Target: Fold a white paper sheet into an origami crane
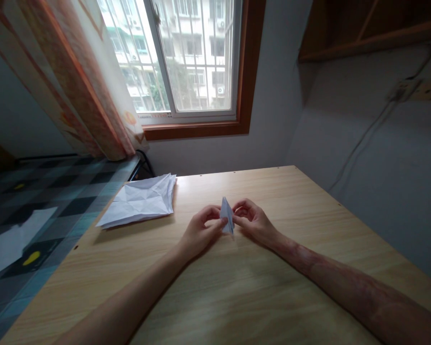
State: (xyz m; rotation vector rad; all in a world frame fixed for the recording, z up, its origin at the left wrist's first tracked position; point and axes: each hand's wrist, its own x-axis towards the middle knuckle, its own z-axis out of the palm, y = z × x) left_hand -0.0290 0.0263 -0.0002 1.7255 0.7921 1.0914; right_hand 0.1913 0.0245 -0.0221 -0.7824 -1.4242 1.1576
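A small piece of folded white paper (226, 215) stands upright between my hands, its pointed end up, over the middle of the wooden table (215, 297). From the left, my left hand (201, 228) pinches it with the thumb on its near face. My right hand (255, 221) grips its right side between thumb and curled fingers. Some of the fingertips are hidden behind the paper and the hands.
Creased white sheets (140, 200) lie stacked at the table's far left. Beyond the left edge is a bed with a checked cover (93, 175) and loose white paper (17, 239) on it. A window (201, 57) and a wall stand behind; a cable (359, 143) hangs at right.
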